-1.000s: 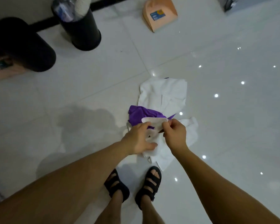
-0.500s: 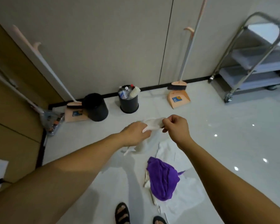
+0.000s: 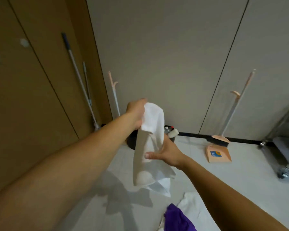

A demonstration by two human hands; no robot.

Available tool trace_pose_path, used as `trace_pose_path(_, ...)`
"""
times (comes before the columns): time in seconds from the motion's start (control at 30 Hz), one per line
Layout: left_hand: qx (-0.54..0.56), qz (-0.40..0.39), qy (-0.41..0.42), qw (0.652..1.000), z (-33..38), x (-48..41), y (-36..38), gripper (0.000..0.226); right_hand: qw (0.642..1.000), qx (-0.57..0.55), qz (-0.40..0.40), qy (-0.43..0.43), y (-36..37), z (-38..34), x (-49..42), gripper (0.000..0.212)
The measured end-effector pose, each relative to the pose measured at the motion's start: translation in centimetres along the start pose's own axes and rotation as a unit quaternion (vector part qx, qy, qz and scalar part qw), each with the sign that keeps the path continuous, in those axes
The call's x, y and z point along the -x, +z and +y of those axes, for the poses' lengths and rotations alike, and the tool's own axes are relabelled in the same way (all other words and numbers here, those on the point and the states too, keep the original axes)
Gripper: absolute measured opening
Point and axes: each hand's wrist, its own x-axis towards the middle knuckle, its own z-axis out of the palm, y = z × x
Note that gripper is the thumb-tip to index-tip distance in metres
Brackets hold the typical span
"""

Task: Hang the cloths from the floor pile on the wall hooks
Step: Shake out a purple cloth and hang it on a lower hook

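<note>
At six o'clock a purple cloth [image 3: 178, 220] lies on the floor [image 3: 223, 177] among white ones. Above it, the right hand [image 3: 163, 151] pinches the hanging white cloth [image 3: 148, 147]; the left hand [image 3: 136, 114] grips its top. Dustpan [image 3: 218, 153] at two o'clock.

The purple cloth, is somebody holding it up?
No, the purple cloth lies on the floor; the left hand and right hand hold a white cloth.

White cloth [image 3: 148, 147] hangs long and loose in air, top bunched in left hand [image 3: 135, 114], middle held by right hand [image 3: 165, 153]. Floor pile [image 3: 188, 209] below: purple cloth [image 3: 177, 219] crumpled on white cloths
</note>
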Motion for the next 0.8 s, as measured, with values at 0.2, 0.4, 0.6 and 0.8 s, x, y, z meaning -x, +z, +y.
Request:
trace_pose_path(0.2, 0.016, 0.009, 0.026, 0.999, 3.4, 3.8, -7.0, 0.03, 0.991, -0.078, 0.098, 0.053, 3.6, -3.3, -2.1, 0.025)
trace_pose_path(0.4, -0.08, 0.147, 0.157, 0.973, 3.6, 6.9, -16.9, 0.033, 0.971, -0.195, 0.139, 0.026, 5.8, -12.7, -4.8, 0.011)
trace_pose_path(0.6, -0.061, -0.079, 0.155, 0.983, 4.9, 11.4, -23.6, 0.049, 0.961, -0.272, 0.057, -0.01, 11.0, -22.6, -6.9, 0.029)
trace_pose_path(0.8, -0.24, -0.083, 0.186, 0.949, 4.5, 13.5, -28.2, 0.061, 0.945, -0.322, -0.033, -0.051, 16.5, -30.3, -7.4, 0.046)
